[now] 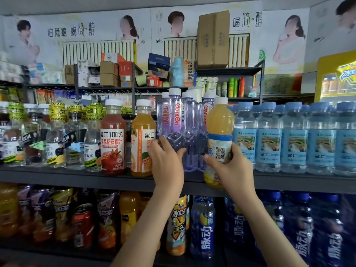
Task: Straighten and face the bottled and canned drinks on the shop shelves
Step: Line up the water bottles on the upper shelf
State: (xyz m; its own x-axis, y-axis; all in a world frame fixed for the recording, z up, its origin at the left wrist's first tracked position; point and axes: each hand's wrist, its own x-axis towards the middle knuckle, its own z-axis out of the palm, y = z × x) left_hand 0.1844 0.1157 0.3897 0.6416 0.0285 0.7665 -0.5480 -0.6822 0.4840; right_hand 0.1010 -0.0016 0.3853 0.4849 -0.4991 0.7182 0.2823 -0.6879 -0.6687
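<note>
1. Dark metal shelf (77, 176): its front lip runs the full width. Clear soda bottles with yellow-black neck bands (55, 135) crowd the left end, touching one another.
2. Red juice bottle with white cap (113, 139), label reading "100%" and "NFC". Just beside it stands an orange juice bottle with white cap (142, 143), with a narrow gap between them.
3. Left hand (166, 164) grips the lower body of a clear purple bottle lettered "Ganten" (178, 120), at the front of a tight cluster.
4. Right hand (235, 170) grips a yellow drink bottle with QR-code label (219, 124). Its base hangs past the shelf lip, between the cluster and the water.
5. Clear water bottles with blue labels (292, 143), packed through to the right edge.
</note>
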